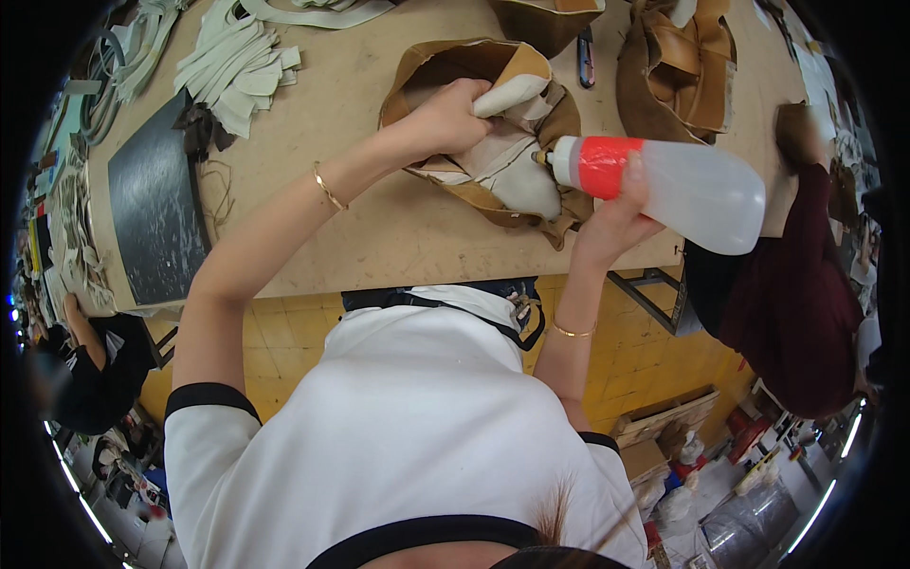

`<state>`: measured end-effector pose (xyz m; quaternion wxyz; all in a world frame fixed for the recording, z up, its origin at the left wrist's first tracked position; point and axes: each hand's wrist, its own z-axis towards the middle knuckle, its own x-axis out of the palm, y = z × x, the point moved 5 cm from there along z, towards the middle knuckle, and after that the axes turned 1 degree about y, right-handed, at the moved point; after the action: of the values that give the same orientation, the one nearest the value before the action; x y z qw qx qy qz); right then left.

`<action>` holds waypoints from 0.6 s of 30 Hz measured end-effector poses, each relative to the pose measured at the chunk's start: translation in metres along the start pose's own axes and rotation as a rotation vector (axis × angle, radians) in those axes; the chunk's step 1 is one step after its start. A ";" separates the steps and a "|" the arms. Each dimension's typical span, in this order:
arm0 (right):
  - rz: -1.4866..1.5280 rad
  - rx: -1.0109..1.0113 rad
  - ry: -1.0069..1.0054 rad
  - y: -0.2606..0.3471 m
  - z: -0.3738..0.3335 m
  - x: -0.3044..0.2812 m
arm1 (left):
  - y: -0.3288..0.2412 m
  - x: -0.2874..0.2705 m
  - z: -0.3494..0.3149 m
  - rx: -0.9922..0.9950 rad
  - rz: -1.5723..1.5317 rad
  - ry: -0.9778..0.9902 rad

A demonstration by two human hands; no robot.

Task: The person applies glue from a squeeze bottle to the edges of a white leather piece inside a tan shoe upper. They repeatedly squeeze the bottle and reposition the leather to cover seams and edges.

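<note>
Apparently, dispensing is underway: near the front edge of the counter (313, 266), the left hand (457, 116) pinches the pale flap (517, 93) of the brown leather piece (517, 63); the right hand's grip (618, 216) wraps the bottle (706, 190). Next calls for steady nozzle (542, 157) aim.

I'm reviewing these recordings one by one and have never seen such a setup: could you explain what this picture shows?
There is no robot here: the hands are a person's own, bare. The single picture comes from a wide fisheye camera on their head, looking down, so straight edges bend near the rim.

On the table are a brown leather piece, pale strips, a dark slab and a cutter.

The fingers of the left hand hold a white flap at the leather piece. The right hand holds a translucent bottle with a red band, its nozzle pointing toward the leather.
</note>
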<state>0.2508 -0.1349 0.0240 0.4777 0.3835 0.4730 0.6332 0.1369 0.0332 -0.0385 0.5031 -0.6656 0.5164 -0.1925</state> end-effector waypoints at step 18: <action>-0.250 -0.456 0.301 0.012 0.000 0.037 | 0.008 0.000 0.010 -0.119 -0.025 0.018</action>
<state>0.2390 -0.1003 0.0370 0.5505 0.1068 0.4275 0.7091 0.1403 0.0379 -0.0496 0.4556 -0.6991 0.5232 -0.1733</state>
